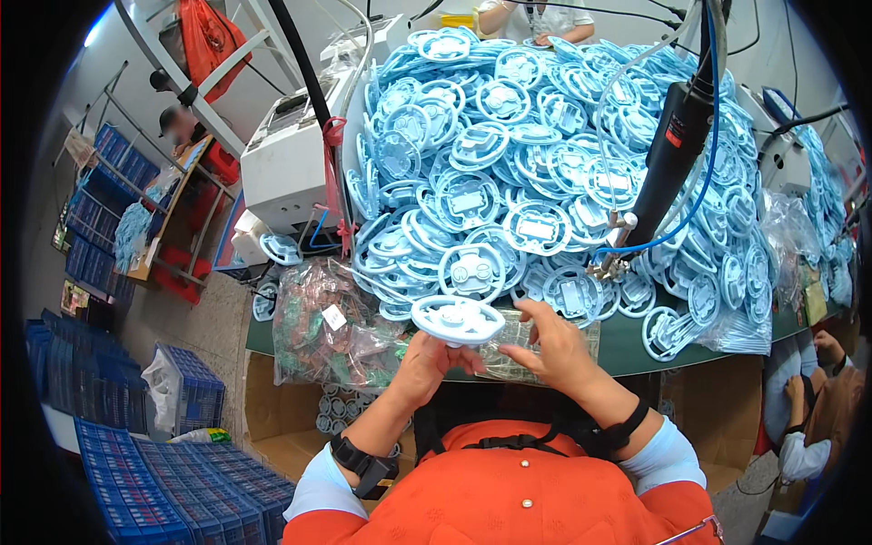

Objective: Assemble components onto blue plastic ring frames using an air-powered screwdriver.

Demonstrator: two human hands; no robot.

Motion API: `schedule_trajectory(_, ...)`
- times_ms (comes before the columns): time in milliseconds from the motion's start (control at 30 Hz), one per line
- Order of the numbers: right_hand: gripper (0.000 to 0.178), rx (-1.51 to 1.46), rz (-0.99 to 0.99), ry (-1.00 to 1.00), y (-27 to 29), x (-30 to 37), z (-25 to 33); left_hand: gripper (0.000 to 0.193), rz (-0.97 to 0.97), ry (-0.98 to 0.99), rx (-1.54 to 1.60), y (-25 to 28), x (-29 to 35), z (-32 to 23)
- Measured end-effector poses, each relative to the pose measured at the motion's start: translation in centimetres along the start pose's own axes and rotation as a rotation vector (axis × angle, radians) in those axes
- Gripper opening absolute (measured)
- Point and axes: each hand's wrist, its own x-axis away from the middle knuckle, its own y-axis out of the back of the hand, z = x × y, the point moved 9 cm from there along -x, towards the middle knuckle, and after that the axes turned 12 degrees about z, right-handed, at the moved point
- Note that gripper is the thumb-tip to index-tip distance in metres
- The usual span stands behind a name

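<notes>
My left hand (423, 368) grips a light blue plastic toy steering wheel (457, 319) from below, holding it tilted over the table's front edge. To its right, my right hand (559, 350) has thumb and forefinger apart, with nothing visible between them. A flat greenish sheet of small parts (509, 358) lies beneath the hands, partly covered by them. Just beyond, a large heap of similar blue steering wheels (468, 202) covers most of the table. Beside my left hand lies a clear plastic bag (318, 320) of green and copper-coloured parts.
A black hand tool (674, 136) with a blue hose hangs over the heap's right side. A white machine (291, 159) stands at the left. Blue crates (173, 486) are stacked on the floor at left. Other people sit across the table and at the right.
</notes>
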Motion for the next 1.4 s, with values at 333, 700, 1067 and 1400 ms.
schedule_trajectory(333, 0.021, 0.293, 0.126, 0.524, -4.3, -0.8, 4.8, 0.094, 0.029, 0.364, -0.489, 3.0, 10.9, 0.3)
schedule_trajectory(700, 0.036, 0.782, -0.152, 0.144, -0.7, -6.3, -3.1, 0.024, -0.347, 0.691, -1.038, 10.2, 19.0, -2.4)
schedule_trajectory(1067, 0.007, 0.129, -0.354, 0.045, 6.6, -9.5, -2.5, 0.016, -0.287, -0.078, -1.779, 5.3, 5.1, -6.0)
schedule_trajectory(1400, 0.032, 0.297, -0.232, 0.292, 3.2, 0.3, 1.6, 0.020, -0.367, 0.310, -1.834, 9.1, 4.9, -2.3)
